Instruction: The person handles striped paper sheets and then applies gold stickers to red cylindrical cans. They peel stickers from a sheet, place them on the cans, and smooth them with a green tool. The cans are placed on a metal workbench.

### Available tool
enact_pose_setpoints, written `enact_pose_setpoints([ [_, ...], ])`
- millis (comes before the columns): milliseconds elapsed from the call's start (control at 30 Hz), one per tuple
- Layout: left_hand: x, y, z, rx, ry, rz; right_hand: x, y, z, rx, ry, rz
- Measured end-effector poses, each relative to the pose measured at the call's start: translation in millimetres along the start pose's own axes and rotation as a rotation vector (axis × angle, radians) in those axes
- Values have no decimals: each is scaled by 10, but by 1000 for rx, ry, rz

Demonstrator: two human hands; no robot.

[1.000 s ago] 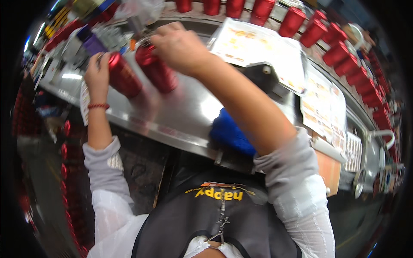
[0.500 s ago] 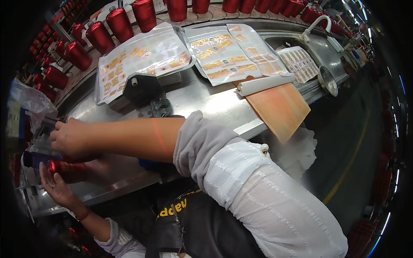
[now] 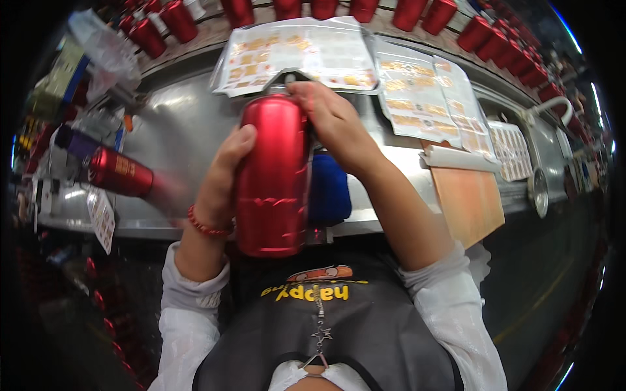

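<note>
A large glossy red metal bottle [image 3: 272,176] with a bare silver neck is between my hands, above the front edge of the steel bench. My left hand [image 3: 225,163] grips its left side, thumb toward the front; the other fingers are mostly hidden. At the upper right, my right hand [image 3: 336,124] curls over its shoulder beside the neck. A black bracket [image 3: 287,75] shows just behind the neck. Further left, another red bottle [image 3: 120,171] with gold print lies on its side against a dark purple holder [image 3: 75,142].
Sheets of gold decals [image 3: 300,49] lie behind the bottle, with more decal sheets [image 3: 417,91] to the right. An orange-stained board [image 3: 466,202] overhangs the bench edge. A blue cloth [image 3: 329,189] sits behind the bottle. Red bottles [image 3: 407,13] line the back conveyor.
My view has swung left. Both hands have left the printed bottle lying at the left and come to the middle, where they now hold a plain red bottle.
</note>
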State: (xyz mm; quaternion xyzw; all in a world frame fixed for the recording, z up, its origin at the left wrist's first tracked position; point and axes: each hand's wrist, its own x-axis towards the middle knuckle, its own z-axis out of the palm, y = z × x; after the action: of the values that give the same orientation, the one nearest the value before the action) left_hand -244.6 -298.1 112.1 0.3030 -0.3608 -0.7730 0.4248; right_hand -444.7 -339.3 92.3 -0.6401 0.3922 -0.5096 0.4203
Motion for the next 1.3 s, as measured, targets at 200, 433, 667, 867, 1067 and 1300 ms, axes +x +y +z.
enact_pose_setpoints([
  [200,360,-142,-5,21,24,-22,-236,265,-81,94,21,240],
  [433,508,-232,3,-19,68,95,-195,380,-126,23,79,192],
  [667,198,-372,-250,518,6,529,-431,240,-423,-62,81,193],
  [867,-183,-677,-315,1505,109,583,-632,196,-722,-309,101,123],
  [1067,-200,-703,-495,1485,65,602,-274,49,-1049,-500,114,-57],
  [1300,-129,-782,-337,1479,186,664,871,728,-1280,-991,-130,-183],
])
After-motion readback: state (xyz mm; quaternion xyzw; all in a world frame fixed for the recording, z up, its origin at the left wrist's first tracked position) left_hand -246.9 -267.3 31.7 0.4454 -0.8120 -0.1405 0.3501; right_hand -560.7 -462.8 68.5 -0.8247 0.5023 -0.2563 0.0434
